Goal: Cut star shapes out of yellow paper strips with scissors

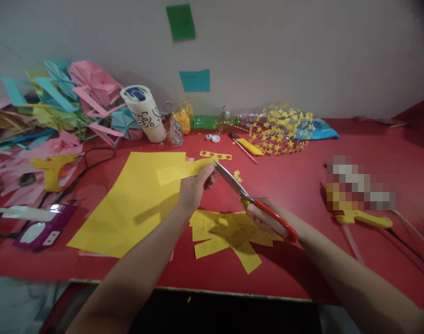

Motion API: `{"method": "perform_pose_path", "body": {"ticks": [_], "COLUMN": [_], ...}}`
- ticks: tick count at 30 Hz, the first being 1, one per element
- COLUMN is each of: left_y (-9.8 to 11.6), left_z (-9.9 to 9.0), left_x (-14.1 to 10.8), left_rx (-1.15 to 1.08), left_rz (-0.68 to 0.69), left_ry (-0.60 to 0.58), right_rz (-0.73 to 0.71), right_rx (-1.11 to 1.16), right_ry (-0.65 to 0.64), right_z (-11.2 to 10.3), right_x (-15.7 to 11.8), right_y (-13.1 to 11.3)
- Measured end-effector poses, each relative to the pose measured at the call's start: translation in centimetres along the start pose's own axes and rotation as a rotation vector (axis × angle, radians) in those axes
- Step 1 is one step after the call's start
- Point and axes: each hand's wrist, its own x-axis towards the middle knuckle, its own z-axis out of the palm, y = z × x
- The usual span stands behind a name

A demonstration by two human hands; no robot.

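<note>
Pinched in my left hand (197, 186) is a yellow paper strip (173, 174) with faint marks on it; it extends leftward over a stack of large yellow sheets (128, 199). My right hand (264, 215) grips red-handled scissors (272, 217), their blade tips at the strip's right end beside my left fingertips. Below my hands, several yellow strips (229, 232) lie fanned out on the red table. Small yellow stars (237, 176) lie behind the scissors, near a strip with star-shaped holes (216, 155).
A yellow glue gun (50, 170) and purple power socket (46, 227) are at left, another glue gun (365, 218) at right. Along the back stand folded paper pieces (93, 83), a white cup (145, 113), a green bottle (205, 122) and a star-covered clear ball (279, 130).
</note>
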Motion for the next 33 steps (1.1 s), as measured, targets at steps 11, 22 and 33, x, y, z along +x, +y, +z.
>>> {"method": "perform_pose_path", "body": {"ticks": [11, 22, 33], "left_y": [0.44, 0.81, 0.72], "left_z": [-0.31, -0.59, -0.76], "left_x": [0.32, 0.41, 0.67], "left_rx": [0.012, 0.036, 0.045], "left_rz": [-0.04, -0.07, -0.034], "left_ry": [-0.055, -0.045, -0.064], "right_rz": [-0.06, -0.041, -0.057], "right_rx": [-0.024, -0.054, -0.092], "right_ry": [-0.016, -0.013, 0.0], "right_z": [-0.23, -0.35, -0.43], "right_x": [-0.34, -0.18, -0.59], "right_y": [-0.76, -0.39, -1.05]}}
